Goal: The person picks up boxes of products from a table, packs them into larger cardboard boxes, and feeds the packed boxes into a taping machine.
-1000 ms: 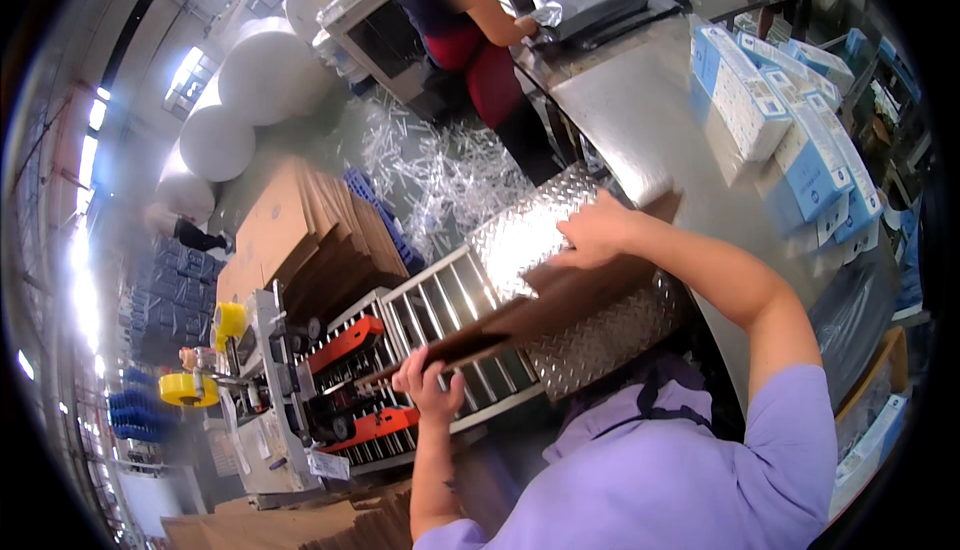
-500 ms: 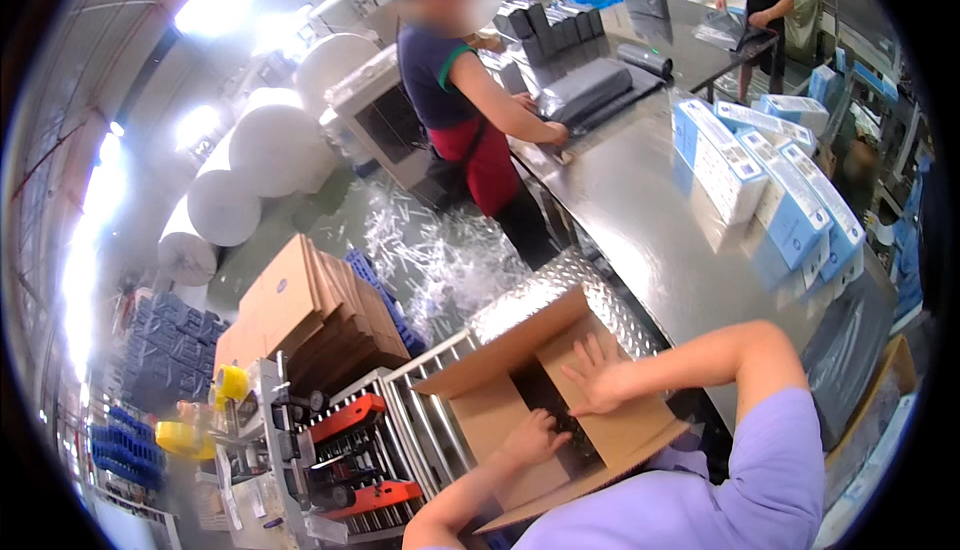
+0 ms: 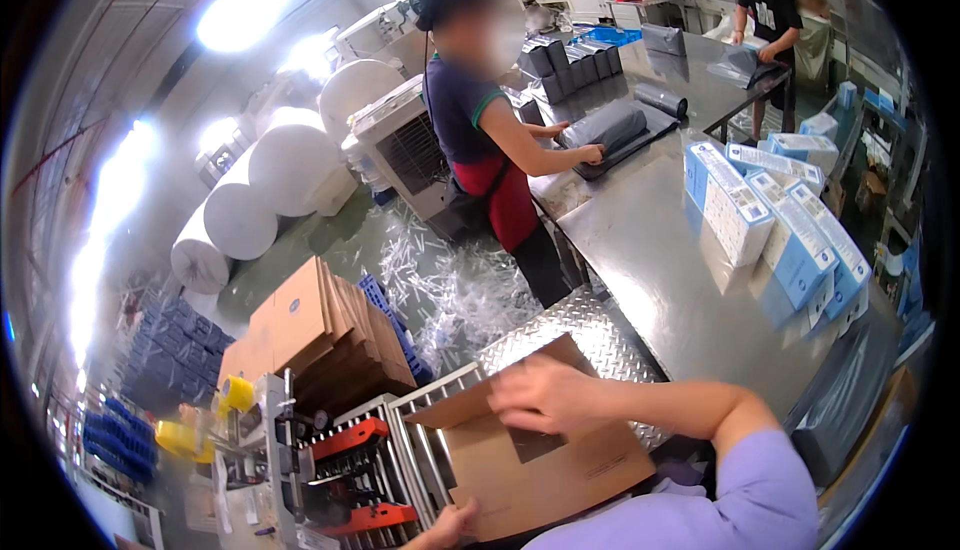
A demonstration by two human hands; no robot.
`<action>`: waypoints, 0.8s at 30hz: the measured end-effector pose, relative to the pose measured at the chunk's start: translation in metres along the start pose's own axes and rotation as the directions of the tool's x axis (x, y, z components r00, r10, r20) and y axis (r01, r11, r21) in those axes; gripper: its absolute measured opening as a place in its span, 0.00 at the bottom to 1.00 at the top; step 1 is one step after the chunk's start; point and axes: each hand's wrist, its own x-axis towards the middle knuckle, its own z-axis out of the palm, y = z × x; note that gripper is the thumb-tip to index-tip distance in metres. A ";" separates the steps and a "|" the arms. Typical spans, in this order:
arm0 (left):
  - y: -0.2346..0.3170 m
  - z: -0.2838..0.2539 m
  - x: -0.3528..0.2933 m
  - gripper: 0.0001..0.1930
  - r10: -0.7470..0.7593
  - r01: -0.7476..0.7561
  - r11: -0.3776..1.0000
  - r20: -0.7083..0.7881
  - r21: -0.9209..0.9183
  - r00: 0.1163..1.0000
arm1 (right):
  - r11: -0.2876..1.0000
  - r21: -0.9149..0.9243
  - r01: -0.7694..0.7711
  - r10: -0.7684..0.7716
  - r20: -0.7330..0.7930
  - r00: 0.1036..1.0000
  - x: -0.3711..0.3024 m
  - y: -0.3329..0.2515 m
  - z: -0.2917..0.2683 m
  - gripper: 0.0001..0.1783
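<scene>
A brown cardboard box [image 3: 545, 485] stands on the roller conveyor in front of me, its near flap folded inward over much of the opening. A dark gap [image 3: 537, 443] shows between the flaps; what lies inside cannot be made out. My right hand [image 3: 545, 395] hovers over the far part of the box, fingers smeared by motion and pointing left. At the near left corner my left hand [image 3: 455, 525] grips the cardboard edge, thumb on top, its other fingers partly hidden.
A metal table [image 3: 640, 250] to the right bears several blue-and-white boxes [image 3: 730, 205]. Flattened cartons [image 3: 320, 325] are stacked at left, near a tape machine with red arms [image 3: 350, 442]. Beyond, one person [image 3: 490, 140] handles a grey plastic-wrapped bundle [image 3: 605, 128]; another [image 3: 768, 10] works farther back.
Both hands have come out of the box. My right hand moved up and left; my left went to the near left corner. The near flap has folded inward.
</scene>
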 end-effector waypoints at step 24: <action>0.092 -0.004 -0.013 0.24 0.545 -0.549 0.830 -0.070 -0.097 0.836 | 0.144 0.311 -0.939 0.941 0.251 0.228 -0.228 0.101 0.064 0.32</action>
